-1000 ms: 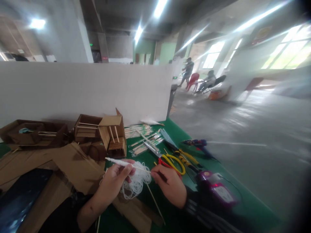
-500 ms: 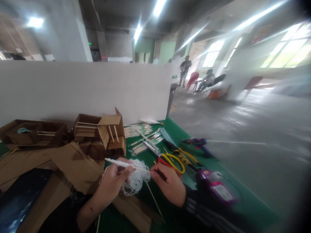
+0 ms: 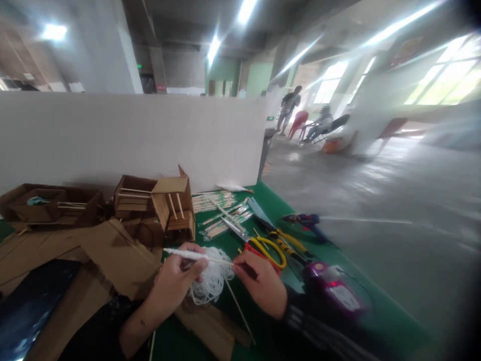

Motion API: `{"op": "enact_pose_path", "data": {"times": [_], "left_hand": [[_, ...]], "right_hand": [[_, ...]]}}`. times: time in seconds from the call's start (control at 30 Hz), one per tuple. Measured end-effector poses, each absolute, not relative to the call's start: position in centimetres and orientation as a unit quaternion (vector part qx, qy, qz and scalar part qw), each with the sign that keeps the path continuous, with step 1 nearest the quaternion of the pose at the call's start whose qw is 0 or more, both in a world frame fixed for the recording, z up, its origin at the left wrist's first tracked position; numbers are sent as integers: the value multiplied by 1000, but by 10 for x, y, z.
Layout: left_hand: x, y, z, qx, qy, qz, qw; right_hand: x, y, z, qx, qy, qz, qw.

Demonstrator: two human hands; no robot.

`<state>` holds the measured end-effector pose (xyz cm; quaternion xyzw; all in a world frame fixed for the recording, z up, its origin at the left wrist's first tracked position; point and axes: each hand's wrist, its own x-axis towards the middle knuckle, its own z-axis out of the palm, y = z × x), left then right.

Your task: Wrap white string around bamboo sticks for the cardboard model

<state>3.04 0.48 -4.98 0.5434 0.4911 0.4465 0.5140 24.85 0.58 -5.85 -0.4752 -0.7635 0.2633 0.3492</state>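
Between my two hands a thin wooden stick (image 3: pixel 218 261) is held nearly level, its left part wrapped in white cord. My left hand (image 3: pixel 179 275) is closed around the wrapped part, thumb on top. With fingertips pinched, my right hand (image 3: pixel 259 281) grips the bare right end. Below and behind the stick lies a loose heap of white cord (image 3: pixel 210 288) on the green table. Another thin stick (image 3: pixel 240 312) slants across the table under my right hand. Scissors with yellow and red handles (image 3: pixel 268 250) lie just beyond my right hand.
Cardboard boxes with sticks through them (image 3: pixel 173 208) stand at the back left, near cardboard sheets (image 3: pixel 112 255). Wrapped chopsticks (image 3: pixel 225 225) lie behind the cord. Pliers (image 3: pixel 287 245), a glue gun (image 3: pixel 304 219) and a purple power strip (image 3: pixel 334 288) are at right. A white partition (image 3: pixel 131 135) bounds the back.
Both hands and the wrapped stick stay almost in place, with only a tiny shift. In the background, the standing person has turned and leans more.
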Motion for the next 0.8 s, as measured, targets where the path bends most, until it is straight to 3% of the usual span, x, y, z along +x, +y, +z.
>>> {"op": "enact_pose_path", "data": {"times": [0.3, 0.67, 0.8], "left_hand": [[35, -4, -55, 584, 462, 411, 526], [45, -13, -61, 637, 470, 408, 454], [44, -13, -66, 679, 484, 403, 376]], "right_hand": [[245, -3, -55, -434, -785, 302, 324], [237, -12, -62, -419, -759, 384, 319], [236, -10, -68, -414, -740, 416, 328]]}}
